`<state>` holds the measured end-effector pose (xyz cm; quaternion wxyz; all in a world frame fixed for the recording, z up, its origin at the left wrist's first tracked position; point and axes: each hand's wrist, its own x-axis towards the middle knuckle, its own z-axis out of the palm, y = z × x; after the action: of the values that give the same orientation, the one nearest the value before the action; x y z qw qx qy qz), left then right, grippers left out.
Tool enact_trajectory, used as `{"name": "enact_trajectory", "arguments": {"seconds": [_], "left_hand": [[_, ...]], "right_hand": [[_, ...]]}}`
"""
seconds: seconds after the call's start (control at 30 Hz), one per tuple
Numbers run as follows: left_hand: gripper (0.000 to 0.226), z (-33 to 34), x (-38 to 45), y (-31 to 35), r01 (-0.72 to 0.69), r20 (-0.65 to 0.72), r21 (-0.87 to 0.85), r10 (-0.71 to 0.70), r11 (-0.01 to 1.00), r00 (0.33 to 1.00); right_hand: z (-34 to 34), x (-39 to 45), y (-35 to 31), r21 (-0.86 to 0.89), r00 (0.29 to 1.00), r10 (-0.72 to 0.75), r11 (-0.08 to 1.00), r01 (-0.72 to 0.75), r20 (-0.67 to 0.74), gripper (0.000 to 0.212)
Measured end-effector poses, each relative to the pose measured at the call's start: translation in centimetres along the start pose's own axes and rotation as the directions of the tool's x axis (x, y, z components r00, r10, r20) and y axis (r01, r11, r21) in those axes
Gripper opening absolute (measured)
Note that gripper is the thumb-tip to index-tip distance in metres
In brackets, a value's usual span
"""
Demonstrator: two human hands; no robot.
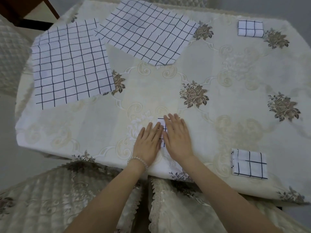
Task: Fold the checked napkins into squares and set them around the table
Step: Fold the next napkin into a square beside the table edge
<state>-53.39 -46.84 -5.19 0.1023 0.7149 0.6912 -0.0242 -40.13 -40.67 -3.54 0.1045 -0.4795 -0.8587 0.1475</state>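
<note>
Now both hands lie flat on one small folded napkin (pixel 161 126) near the front edge of the worktop (pixel 218 101). The fingers (pixel 170 119) of the right hand (pixel 176 138) are straight and a little spread, pressing on top of it. The left hand (pixel 149 140) presses beside it, fingers straight and close together, and it wears a bead bracelet (pixel 138 161). Only a bit of that napkin shows between the hands. To its right lies another folded napkin (pixel 249 163), near the front edge. Far behind and right of it sits a third folded one (pixel 250 28). Two open checked napkins lie spread out far behind it, one on the left (pixel 70 64) and one in the middle (pixel 146 31). A flowered tablecloth covers the worktop.
</note>
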Motion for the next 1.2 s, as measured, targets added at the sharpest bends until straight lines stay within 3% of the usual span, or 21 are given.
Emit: {"name": "enact_trajectory", "arguments": {"seconds": [0.13, 0.23, 0.43, 0.5, 0.6, 0.67, 0.73, 0.8, 0.9, 1.1, 1.2], "left_hand": [[0.052, 0.1, 0.0, -0.5, -0.025, -0.038, 0.0, 0.025, 1.0, 0.999], [0.055, 0.5, 0.2, -0.7, -0.019, -0.089, 0.022, 0.02, 1.0, 0.996], [0.052, -0.2, 0.4, -0.3, -0.004, -0.052, 0.083, 0.009, 0.997, 0.999], [0.05, -1.2, 0.7, -0.1, 0.01, -0.001, 0.032, -0.01, 0.999, 1.0], [0.045, -2.2, -0.1, 0.3, 0.084, -0.018, -0.188, -0.089, 0.979, 0.996], [0.037, -3.1, -1.6, 1.0, 0.194, -0.034, -0.45, -0.234, 0.872, 0.972], [0.029, -4.3, -2.9, 1.8, 0.357, 0.069, -0.654, -0.418, 0.666, 0.906], [0.025, -5.0, -3.5, 2.3, 0.486, 0.205, -0.728, -0.524, 0.483, 0.827], [0.02, -5.6, -3.5, 2.1, 0.538, 0.307, -0.797, -0.583, 0.274, 0.752], [0.043, -5.8, -3.5, -2.5, 0.546, 0.251, -0.801, -0.691, 0.245, 0.678], [0.049, -6.0, -3.8, -5.3, 0.545, 0.222, -0.8, -0.719, 0.251, 0.658]], "right_hand": [[2.0, 0.9, 0.7, -0.059, 0.988, 0.009, 0.998, 0.001, 0.155, 0.064], [3.0, 0.5, 1.5, -0.093, 0.991, 0.01, 0.996, 0.003, 0.13, 0.061], [2.3, 0.7, 0.9, -0.083, 0.989, 0.042, 0.996, -0.03, 0.144, 0.057], [1.7, 1.1, 0.6, -0.091, 0.99, 0.056, 0.995, -0.045, 0.127, 0.055], [0.2, 1.9, 0.9, -0.15, 0.996, 0.057, 0.988, -0.047, 0.062, 0.046], [-0.8, 2.2, 1.2, -0.215, 0.992, 0.105, 0.973, -0.089, 0.069, 0.033], [-1.8, 2.3, 0.9, -0.248, 0.976, 0.195, 0.954, -0.166, 0.096, 0.029], [-2.2, 2.1, 0.3, -0.189, 0.949, 0.273, 0.952, -0.242, 0.159, 0.031], [-1.6, 1.7, -0.7, -0.155, 0.914, 0.333, 0.94, -0.304, 0.23, 0.033], [-0.2, 1.9, -3.8, 0.029, 0.892, 0.334, 0.933, -0.359, 0.306, 0.025], [0.9, 2.4, -5.6, 0.098, 0.891, 0.312, 0.927, -0.361, 0.33, 0.039]]}}
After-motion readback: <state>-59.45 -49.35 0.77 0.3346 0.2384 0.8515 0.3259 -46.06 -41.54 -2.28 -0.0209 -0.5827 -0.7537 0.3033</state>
